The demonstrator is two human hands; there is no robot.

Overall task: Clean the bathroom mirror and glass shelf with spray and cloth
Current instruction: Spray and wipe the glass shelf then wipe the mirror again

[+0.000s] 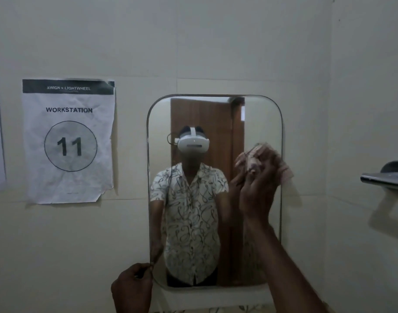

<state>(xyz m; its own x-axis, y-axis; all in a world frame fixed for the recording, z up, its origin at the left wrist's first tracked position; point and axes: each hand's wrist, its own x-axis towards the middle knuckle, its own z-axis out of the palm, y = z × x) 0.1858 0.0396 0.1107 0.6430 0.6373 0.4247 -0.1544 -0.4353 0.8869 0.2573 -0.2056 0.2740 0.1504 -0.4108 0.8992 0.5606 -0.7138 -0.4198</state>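
Mirror fixed to the pale wall, upright, with rounded corners and a thin dark edge. Glass dim and faintly hazy, showing a reflection of a person in a white headset and a patterned short-sleeved shirt, brown door behind.

Right hand raised against the right half of the glass, fingers closed round a bunched cloth. Cloth pinkish and mottled, blurred, pressed at or just off the surface; contact cannot be told. More of it showing past the fingers beyond the right edge.

Left hand low, at the bottom left corner, fingers curled and pinching that edge.

Paper sign to the left on the wall, creased, reading WORKSTATION 11, bottom corner torn. Metal shelf far right, partly cut off by the frame, well apart from the glass.
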